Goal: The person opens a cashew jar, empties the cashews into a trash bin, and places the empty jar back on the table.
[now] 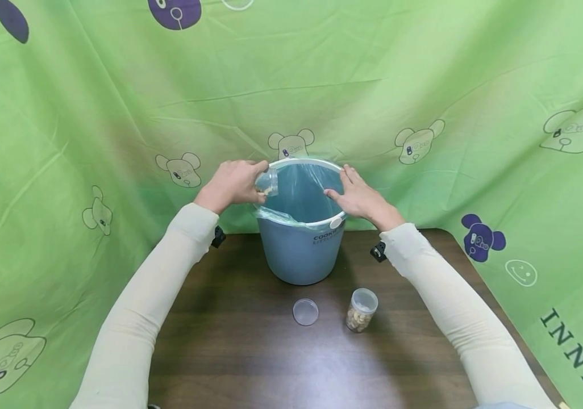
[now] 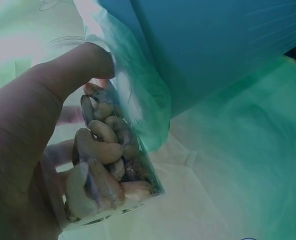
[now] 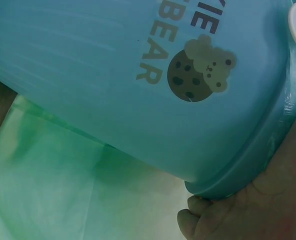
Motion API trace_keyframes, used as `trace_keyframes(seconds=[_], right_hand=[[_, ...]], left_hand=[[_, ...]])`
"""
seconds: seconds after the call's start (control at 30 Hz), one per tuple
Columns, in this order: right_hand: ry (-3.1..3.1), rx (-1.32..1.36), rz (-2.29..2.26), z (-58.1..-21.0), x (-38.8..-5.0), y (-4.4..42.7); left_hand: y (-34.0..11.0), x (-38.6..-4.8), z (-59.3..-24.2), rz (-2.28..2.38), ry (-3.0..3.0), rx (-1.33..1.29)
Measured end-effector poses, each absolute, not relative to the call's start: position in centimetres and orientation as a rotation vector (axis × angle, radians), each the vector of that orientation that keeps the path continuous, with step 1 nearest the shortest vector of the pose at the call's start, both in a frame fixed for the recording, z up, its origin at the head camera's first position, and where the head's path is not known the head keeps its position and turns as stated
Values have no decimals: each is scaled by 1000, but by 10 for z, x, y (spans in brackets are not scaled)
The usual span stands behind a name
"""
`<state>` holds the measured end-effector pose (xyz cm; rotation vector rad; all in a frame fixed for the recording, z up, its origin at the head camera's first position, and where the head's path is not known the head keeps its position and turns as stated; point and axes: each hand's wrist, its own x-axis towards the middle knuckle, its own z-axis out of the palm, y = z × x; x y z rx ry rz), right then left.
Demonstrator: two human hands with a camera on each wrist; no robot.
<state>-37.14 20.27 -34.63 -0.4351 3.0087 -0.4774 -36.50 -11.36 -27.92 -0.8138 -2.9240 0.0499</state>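
Note:
My left hand (image 1: 235, 183) grips a clear jar (image 1: 267, 183), tipped on its side with its mouth over the left rim of a blue bin (image 1: 299, 253). In the left wrist view, pale, curved cashews (image 2: 100, 147) lie inside the jar, toward its base. A thin translucent bag (image 2: 140, 97) lines the bin and folds over its rim beside the jar. My right hand (image 1: 363, 200) rests on the bin's right rim with fingers extended and the thumb over the opening. Part of that hand is hidden behind the rim in the right wrist view.
A second clear jar (image 1: 360, 318) of cashews stands upright on the brown table (image 1: 250, 363). To its left lies a round clear lid (image 1: 305, 312). Green printed cloth (image 1: 291, 74) hangs close behind the bin and along both sides.

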Motion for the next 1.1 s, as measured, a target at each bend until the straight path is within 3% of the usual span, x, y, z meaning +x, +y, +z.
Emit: trace_keyframes(seconds=[1.1], right_hand=[[3008,-428,-469,-347,-375,202]], left_hand=[[-107,-363,-278,303,-2831,-831]])
